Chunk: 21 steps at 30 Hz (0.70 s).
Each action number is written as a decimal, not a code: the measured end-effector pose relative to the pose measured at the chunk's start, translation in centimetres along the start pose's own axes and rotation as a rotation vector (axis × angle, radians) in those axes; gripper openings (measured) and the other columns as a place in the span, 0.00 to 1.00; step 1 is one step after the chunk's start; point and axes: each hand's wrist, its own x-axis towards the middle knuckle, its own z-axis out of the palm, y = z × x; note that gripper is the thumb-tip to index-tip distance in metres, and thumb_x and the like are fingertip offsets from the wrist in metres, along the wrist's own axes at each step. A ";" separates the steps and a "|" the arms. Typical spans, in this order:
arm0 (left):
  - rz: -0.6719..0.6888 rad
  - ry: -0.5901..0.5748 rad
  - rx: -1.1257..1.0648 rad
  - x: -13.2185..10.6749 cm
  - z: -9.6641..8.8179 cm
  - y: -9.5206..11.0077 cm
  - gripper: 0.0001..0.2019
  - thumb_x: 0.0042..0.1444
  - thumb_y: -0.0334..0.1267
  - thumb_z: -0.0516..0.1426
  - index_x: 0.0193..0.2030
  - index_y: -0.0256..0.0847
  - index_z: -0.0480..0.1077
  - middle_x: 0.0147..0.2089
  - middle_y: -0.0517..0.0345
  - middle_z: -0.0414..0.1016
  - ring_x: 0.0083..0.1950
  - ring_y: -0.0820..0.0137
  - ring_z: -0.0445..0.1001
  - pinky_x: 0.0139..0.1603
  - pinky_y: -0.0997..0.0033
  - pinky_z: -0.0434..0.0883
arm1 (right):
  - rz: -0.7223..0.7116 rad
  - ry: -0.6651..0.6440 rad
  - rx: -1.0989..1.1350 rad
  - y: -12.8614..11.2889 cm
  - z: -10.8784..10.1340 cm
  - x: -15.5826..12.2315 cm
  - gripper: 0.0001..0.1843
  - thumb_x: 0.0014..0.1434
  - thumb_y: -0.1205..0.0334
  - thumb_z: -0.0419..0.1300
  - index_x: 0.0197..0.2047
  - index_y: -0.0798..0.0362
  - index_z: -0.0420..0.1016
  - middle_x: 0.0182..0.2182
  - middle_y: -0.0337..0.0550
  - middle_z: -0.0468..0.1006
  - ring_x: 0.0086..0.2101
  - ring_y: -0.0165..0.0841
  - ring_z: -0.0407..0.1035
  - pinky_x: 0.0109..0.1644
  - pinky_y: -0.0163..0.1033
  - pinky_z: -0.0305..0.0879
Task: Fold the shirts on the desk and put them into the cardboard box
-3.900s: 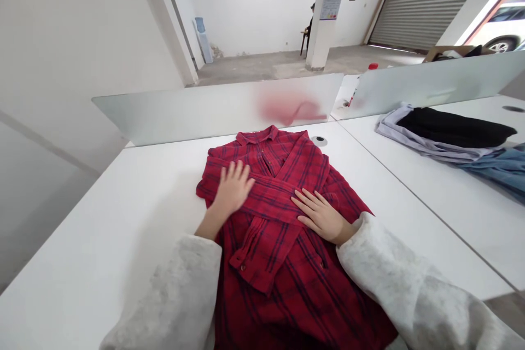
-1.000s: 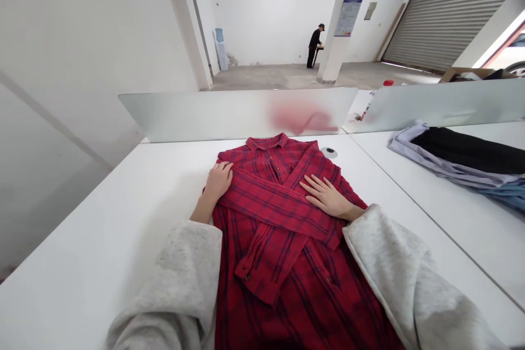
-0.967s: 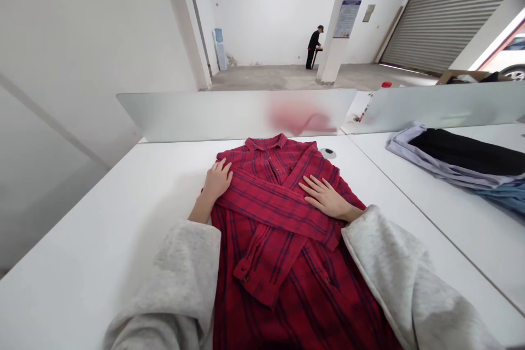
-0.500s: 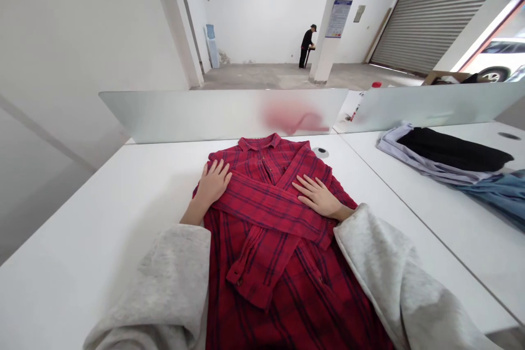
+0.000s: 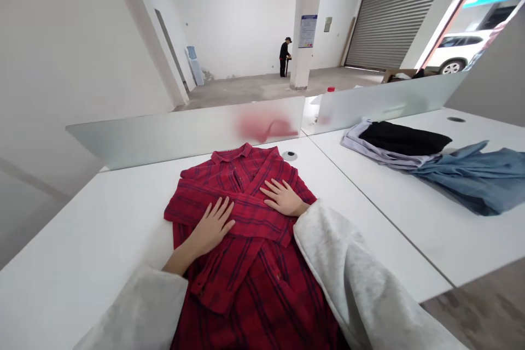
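Observation:
A red plaid shirt [image 5: 233,175] lies front up on the white table, its collar at the far end and both sleeves crossed over the chest. My left hand [image 5: 211,227] rests with fingers spread on the lower left part of the crossed sleeves. On the right side of the chest, my right hand [image 5: 283,198] lies flat on the sleeve with its fingers apart. Neither hand grips the cloth. The shirt's hem runs out of view at the bottom.
Frosted glass dividers [image 5: 184,131] stand along the table's far edge, a red blur behind one. To the right lie a black folded garment [image 5: 404,138], a light purple one [image 5: 356,142] and blue denim [image 5: 476,175]. Far back, a person [image 5: 285,57] stands beside a pillar [image 5: 303,27].
My left hand has slid from the shirt's left shoulder down and inward onto the crossed sleeves. My right hand stays on the sleeve. The view has turned to the right.

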 end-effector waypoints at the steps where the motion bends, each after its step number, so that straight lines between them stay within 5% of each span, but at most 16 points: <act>1: 0.028 0.000 -0.007 -0.6 -0.4 1.3 0.28 0.66 0.49 0.40 0.69 0.39 0.48 0.69 0.50 0.52 0.71 0.60 0.46 0.66 0.51 0.53 | 0.003 0.004 0.006 0.0 0.0 0.1 0.29 0.67 0.45 0.40 0.66 0.45 0.54 0.66 0.43 0.51 0.65 0.42 0.42 0.65 0.59 0.41; 10: 0.167 0.005 0.048 -7.7 -5.2 11.1 0.32 0.64 0.49 0.46 0.70 0.41 0.40 0.69 0.50 0.53 0.69 0.59 0.53 0.62 0.53 0.61 | -0.007 0.009 0.053 -0.3 -0.2 0.3 0.29 0.66 0.46 0.41 0.66 0.47 0.56 0.66 0.46 0.53 0.65 0.45 0.44 0.64 0.61 0.42; 21: -0.185 0.158 0.106 -17.1 -4.9 17.0 0.29 0.63 0.42 0.48 0.70 0.43 0.44 0.70 0.47 0.49 0.68 0.59 0.55 0.59 0.58 0.66 | 0.126 0.326 0.074 0.4 -1.6 0.1 0.24 0.66 0.58 0.46 0.63 0.55 0.62 0.62 0.51 0.61 0.63 0.46 0.49 0.64 0.60 0.43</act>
